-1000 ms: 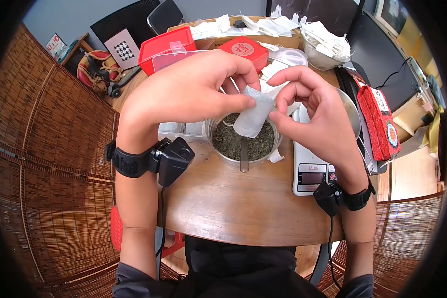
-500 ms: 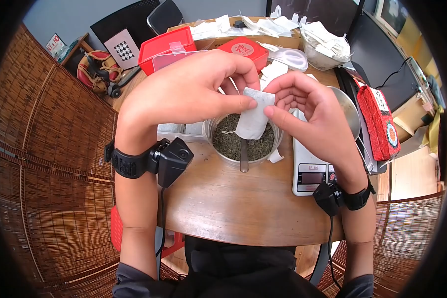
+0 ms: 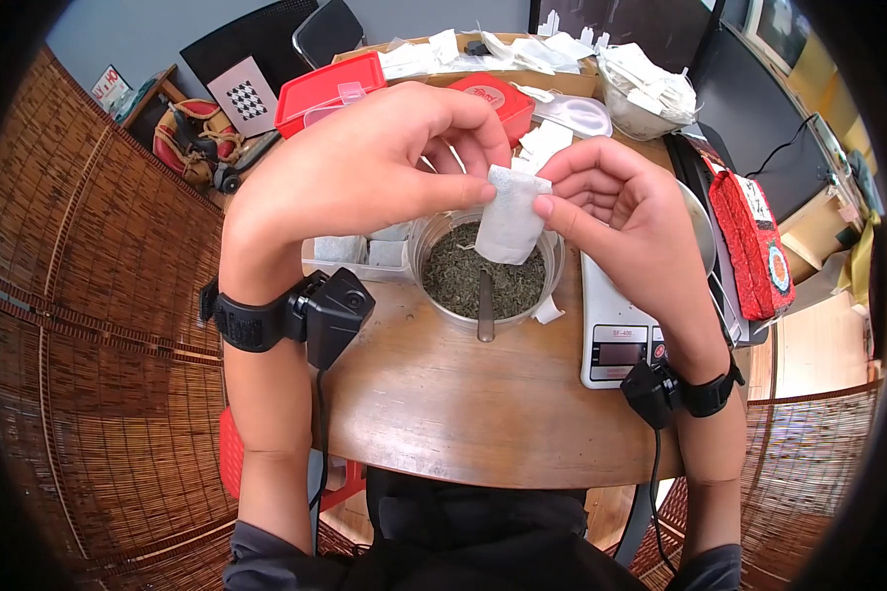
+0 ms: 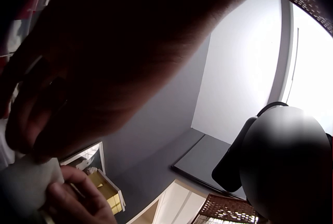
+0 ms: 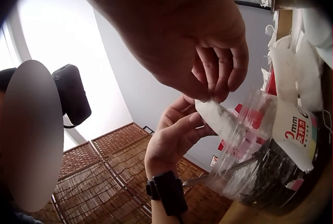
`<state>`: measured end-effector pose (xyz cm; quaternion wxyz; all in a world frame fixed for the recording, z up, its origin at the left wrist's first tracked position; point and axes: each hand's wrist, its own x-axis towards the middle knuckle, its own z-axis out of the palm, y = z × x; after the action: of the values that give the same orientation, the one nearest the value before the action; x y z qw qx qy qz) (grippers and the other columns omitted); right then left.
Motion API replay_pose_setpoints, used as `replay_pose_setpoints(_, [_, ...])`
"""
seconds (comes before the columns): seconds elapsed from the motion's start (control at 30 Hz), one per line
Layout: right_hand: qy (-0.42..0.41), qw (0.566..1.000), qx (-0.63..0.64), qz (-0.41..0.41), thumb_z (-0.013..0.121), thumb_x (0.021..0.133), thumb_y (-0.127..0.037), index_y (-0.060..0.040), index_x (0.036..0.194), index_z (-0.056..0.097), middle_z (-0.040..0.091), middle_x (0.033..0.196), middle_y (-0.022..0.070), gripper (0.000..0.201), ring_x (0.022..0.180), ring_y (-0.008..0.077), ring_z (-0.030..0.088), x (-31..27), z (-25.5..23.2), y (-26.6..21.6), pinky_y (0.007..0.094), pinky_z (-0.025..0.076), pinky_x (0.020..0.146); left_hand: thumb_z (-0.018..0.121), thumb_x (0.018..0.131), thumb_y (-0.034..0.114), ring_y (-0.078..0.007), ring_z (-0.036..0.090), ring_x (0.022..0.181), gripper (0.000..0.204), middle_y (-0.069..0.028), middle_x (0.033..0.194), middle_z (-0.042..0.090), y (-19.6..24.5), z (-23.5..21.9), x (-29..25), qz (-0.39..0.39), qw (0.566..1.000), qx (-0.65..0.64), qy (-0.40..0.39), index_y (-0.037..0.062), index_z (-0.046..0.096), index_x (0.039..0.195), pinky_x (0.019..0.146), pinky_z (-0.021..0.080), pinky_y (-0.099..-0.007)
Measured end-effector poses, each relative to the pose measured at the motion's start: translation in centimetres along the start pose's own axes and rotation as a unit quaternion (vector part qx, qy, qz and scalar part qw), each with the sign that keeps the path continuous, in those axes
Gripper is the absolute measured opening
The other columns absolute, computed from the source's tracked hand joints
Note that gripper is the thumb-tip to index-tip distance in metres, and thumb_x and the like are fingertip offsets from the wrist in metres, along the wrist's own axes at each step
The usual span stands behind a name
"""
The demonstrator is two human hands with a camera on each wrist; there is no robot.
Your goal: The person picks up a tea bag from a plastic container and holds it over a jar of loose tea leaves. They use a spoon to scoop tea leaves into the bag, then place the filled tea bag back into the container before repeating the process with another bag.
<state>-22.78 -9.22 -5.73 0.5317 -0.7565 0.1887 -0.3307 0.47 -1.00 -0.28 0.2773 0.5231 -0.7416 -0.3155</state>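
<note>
My left hand (image 3: 379, 163) and right hand (image 3: 636, 222) each pinch an upper corner of the white pouch (image 3: 511, 231) | pouch between them, above the tub (image 3: 554, 259) of dried leaves (image 3: 451, 281) | tub well back from near edge of table (image 3: 443, 414)

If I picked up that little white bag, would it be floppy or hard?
The little white bag would probably feel bendy because its material looks papery. It's likely light: the left hand and right hand hold it up by pinching near its top corners.
</note>
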Motion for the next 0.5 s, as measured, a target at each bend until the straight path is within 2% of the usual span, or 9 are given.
replay_pose_setpoints(0.1, [-0.023,0.999,0.006,0.029,0.075,0.095,-0.003,0.002,0.114,0.063,0.072,0.1,0.0055,0.023,0.091,0.0087,0.071,0.05,-0.17,-0.21,0.0209,0.057,0.084,0.071,0.093,0.002,-0.009,0.068,0.09,0.02,-0.0028,0.099,0.07,0.1,0.0,0.07,0.004,1.0,0.015,0.0,-0.0012,0.067,0.113,0.085,0.057,-0.0246])
replay_pose_setpoints(0.43, [-0.032,0.999,0.004,0.03,0.075,0.094,-0.002,0.0028,0.115,0.062,0.072,0.101,0.0061,0.024,0.094,0.0099,0.071,-0.03,0.35,0.17,0.0216,0.058,0.085,0.071,0.091,0.002,-0.0087,0.066,0.091,0.02,-0.002,0.099,0.07,0.26,0.73,0.48,-0.001,0.998,0.069,-0.008,-0.0004,0.067,0.111,0.083,0.055,-0.0256])
replay_pose_setpoints(0.5, [-0.011,0.999,0.033,0.011,0.076,0.092,-0.005,0.0001,0.109,0.064,0.07,0.094,0.0015,0.022,0.084,0.0055,0.067,-0.09,0.66,0.16,0.0212,0.055,0.078,0.07,0.091,0.002,-0.0085,0.066,0.091,0.019,-0.0015,0.098,0.069,0.32,0.56,0.35,-0.007,0.998,0.064,-0.011,-0.0003,0.067,0.109,0.083,0.055,-0.0255])
